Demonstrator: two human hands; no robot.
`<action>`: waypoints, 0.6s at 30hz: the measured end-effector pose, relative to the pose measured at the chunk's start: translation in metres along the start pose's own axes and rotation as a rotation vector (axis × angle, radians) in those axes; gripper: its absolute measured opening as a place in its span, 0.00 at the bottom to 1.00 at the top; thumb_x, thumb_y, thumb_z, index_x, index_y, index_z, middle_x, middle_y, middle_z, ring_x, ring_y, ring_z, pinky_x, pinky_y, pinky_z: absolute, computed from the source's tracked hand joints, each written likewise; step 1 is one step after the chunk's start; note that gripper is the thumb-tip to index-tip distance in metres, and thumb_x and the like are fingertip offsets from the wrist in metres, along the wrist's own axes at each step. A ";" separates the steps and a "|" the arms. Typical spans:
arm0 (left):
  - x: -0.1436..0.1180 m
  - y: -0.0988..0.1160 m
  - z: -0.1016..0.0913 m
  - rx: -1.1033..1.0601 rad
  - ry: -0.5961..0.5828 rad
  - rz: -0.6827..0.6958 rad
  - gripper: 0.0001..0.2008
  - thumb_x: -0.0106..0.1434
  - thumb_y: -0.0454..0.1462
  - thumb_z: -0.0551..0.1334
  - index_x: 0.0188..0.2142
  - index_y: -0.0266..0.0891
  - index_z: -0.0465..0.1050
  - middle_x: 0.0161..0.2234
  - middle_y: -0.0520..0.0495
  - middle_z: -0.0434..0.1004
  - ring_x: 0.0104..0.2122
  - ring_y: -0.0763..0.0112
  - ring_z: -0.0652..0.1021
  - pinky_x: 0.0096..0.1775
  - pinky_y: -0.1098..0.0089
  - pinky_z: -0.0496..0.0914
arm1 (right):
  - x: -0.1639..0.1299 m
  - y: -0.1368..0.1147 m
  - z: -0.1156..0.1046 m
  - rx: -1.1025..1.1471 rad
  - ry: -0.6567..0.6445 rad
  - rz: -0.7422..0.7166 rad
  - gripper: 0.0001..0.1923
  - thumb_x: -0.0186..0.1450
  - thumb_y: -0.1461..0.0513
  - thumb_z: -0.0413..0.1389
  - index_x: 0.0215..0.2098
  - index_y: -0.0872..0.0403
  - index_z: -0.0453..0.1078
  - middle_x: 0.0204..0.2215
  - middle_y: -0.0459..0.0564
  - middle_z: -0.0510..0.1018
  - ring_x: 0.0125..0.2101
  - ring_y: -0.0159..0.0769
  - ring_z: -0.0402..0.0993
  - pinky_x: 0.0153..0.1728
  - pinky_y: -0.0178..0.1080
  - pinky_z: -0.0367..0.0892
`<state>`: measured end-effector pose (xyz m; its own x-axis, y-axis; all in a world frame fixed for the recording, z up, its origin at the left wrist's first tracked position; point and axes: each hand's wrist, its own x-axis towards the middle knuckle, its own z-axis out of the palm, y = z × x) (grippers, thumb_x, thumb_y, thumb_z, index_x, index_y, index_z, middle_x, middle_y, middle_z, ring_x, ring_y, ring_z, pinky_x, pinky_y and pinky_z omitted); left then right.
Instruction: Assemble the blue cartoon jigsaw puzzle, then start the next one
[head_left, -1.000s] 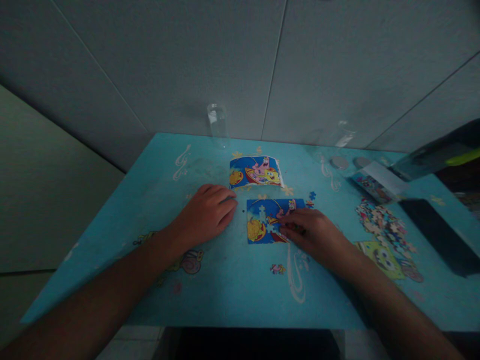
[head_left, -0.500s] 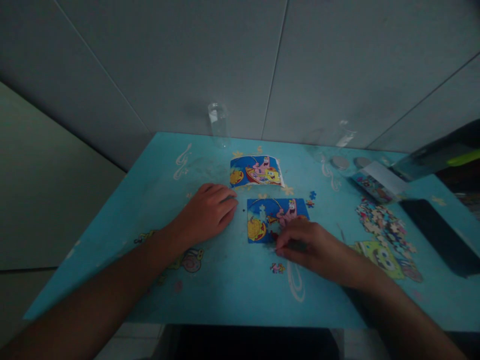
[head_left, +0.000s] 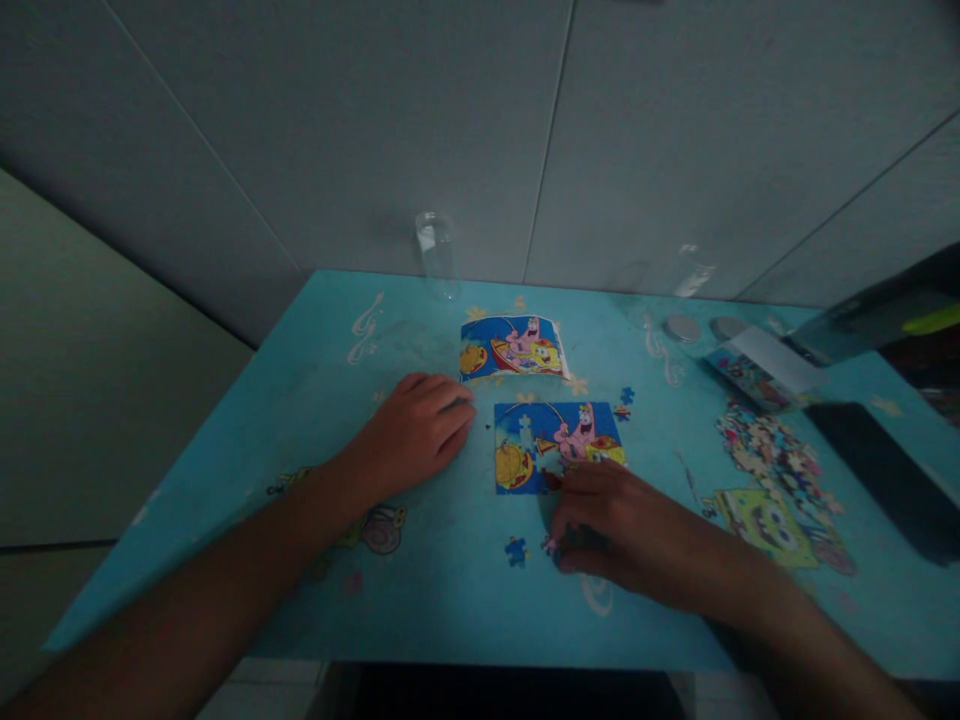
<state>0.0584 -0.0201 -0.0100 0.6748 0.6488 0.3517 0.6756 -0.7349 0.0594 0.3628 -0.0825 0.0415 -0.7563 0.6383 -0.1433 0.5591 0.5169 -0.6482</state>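
Your right hand (head_left: 622, 525) curls its grip over a loose piece (head_left: 553, 546) on the counter (head_left: 420, 590) just below the puzzle (head_left: 556, 446), your left hand (head_left: 416, 432) rests flat and empty beside it, so next lift that piece gently.

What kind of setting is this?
Likely a home room or play corner, dimly lit: a turquoise cartoon-printed table pushed against a plain panelled wall, with a half-built cartoon jigsaw puzzle, its reference picture and a pile of loose pieces.
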 end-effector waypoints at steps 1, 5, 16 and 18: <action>0.000 0.000 0.000 0.001 -0.004 0.002 0.10 0.72 0.35 0.57 0.45 0.40 0.77 0.48 0.44 0.78 0.47 0.59 0.76 0.51 0.54 0.67 | 0.000 0.000 0.001 0.002 0.000 -0.004 0.04 0.66 0.62 0.65 0.39 0.46 0.78 0.38 0.44 0.79 0.44 0.36 0.75 0.48 0.41 0.67; 0.000 0.000 -0.001 0.003 -0.013 0.003 0.09 0.71 0.35 0.57 0.44 0.39 0.77 0.48 0.44 0.78 0.47 0.59 0.76 0.51 0.54 0.67 | 0.000 -0.002 0.003 0.026 -0.011 -0.022 0.03 0.67 0.63 0.64 0.39 0.47 0.78 0.38 0.44 0.79 0.44 0.36 0.74 0.50 0.41 0.67; 0.000 -0.001 0.001 0.002 -0.012 0.007 0.09 0.71 0.35 0.58 0.45 0.39 0.78 0.48 0.43 0.78 0.48 0.59 0.76 0.51 0.53 0.67 | 0.007 0.010 0.003 0.026 0.185 -0.017 0.09 0.75 0.61 0.51 0.46 0.50 0.74 0.42 0.48 0.79 0.44 0.36 0.75 0.50 0.42 0.70; 0.000 0.000 0.002 0.001 0.004 0.009 0.09 0.71 0.35 0.58 0.44 0.39 0.78 0.48 0.43 0.78 0.48 0.59 0.76 0.51 0.53 0.67 | 0.008 0.017 0.001 0.037 0.262 -0.016 0.09 0.75 0.62 0.51 0.47 0.51 0.74 0.44 0.50 0.77 0.46 0.36 0.75 0.50 0.41 0.70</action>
<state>0.0585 -0.0195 -0.0115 0.6799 0.6411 0.3561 0.6695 -0.7408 0.0554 0.3660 -0.0690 0.0283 -0.6490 0.7582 0.0626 0.5311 0.5104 -0.6763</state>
